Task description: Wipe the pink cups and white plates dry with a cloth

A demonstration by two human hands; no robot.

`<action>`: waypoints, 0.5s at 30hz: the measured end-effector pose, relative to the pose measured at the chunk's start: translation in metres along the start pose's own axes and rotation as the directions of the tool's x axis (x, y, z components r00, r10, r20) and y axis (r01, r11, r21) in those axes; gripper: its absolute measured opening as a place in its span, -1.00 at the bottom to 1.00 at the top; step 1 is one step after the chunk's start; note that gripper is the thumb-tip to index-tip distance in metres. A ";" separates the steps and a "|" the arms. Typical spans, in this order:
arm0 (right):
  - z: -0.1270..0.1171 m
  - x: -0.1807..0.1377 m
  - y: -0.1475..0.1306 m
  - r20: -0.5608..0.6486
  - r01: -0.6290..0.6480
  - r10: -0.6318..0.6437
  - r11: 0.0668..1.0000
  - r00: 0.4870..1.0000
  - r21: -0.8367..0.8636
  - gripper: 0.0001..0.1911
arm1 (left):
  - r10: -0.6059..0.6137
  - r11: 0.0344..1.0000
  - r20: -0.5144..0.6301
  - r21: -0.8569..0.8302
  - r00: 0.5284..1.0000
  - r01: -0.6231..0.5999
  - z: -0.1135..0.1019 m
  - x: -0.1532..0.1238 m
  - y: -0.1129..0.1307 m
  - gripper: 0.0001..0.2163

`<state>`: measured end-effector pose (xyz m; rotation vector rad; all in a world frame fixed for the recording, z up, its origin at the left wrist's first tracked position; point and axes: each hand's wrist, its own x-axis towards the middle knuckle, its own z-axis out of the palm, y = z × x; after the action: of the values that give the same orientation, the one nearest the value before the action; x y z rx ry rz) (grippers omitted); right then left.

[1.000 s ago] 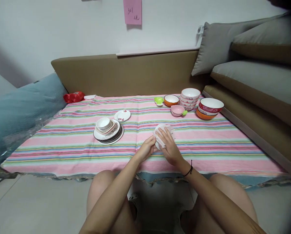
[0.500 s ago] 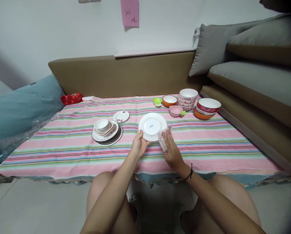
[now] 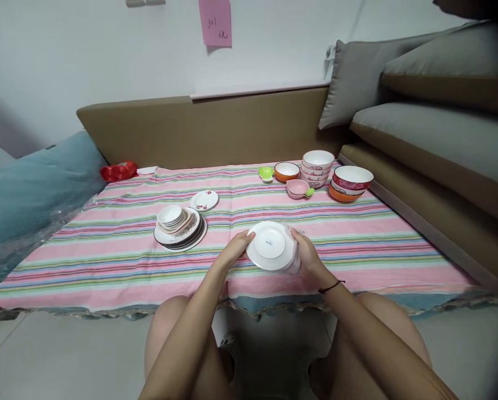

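Observation:
A white plate [image 3: 270,245] is held over the striped tablecloth [image 3: 357,233], its underside with a small blue mark turned towards me. My left hand [image 3: 234,251] grips the plate's left rim with curled fingers. On the right rim, my right hand [image 3: 308,258] presses a crumpled white wipe [image 3: 294,261] against the plate. A black band circles my right wrist.
A stack of plates topped with small saucers [image 3: 178,225] sits to the left, with a small flowered dish [image 3: 204,200] behind it. Bowls [image 3: 318,166] and small coloured dishes stand at the back right. A red bag [image 3: 119,171] lies at the far left. Sofa cushions rise on the right.
The plate was flipped up and lowered towards me, its underside now showing. My right hand with the wipe went from the plate's face to its right rim.

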<state>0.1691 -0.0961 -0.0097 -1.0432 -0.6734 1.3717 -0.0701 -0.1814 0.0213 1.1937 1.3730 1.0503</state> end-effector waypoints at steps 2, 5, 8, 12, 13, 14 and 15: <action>-0.001 -0.002 -0.001 0.064 -0.057 0.057 0.998 0.996 -0.010 -0.63 | 0.015 1.000 0.029 -0.009 0.999 -0.015 0.026 0.052 0.015 -0.72; -0.003 -0.002 0.001 0.112 -0.098 0.103 0.994 0.988 -0.052 -0.63 | 0.021 1.000 0.058 -0.014 0.998 -0.020 0.049 0.100 0.021 -0.73; -0.003 0.002 0.007 0.055 -0.064 0.067 0.996 0.996 -0.059 -0.59 | 0.034 0.999 0.044 -0.033 0.998 -0.032 0.057 0.112 0.008 -0.68; -0.003 0.009 0.011 -0.062 0.023 -0.026 0.999 0.998 -0.049 -0.50 | 0.069 0.995 -0.024 -0.066 0.997 -0.071 0.068 0.113 -0.011 -0.60; -0.003 0.009 0.011 -0.072 0.036 -0.039 0.998 0.997 -0.053 -0.49 | 0.087 0.994 -0.033 -0.071 0.996 -0.089 0.070 0.113 -0.012 -0.59; -0.003 0.009 0.010 -0.071 0.041 -0.046 0.997 0.996 -0.061 -0.48 | 0.108 0.991 -0.035 -0.071 0.993 -0.111 0.072 0.114 -0.013 -0.60; -0.003 0.008 0.009 -0.064 0.039 -0.044 0.997 0.997 -0.071 -0.48 | 0.133 0.989 -0.031 -0.067 0.991 -0.135 0.072 0.115 -0.012 -0.62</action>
<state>0.1688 -0.0893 -0.0203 -1.1188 -0.6950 1.2807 -0.0028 -0.0686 -0.0154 1.2386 1.2799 1.2020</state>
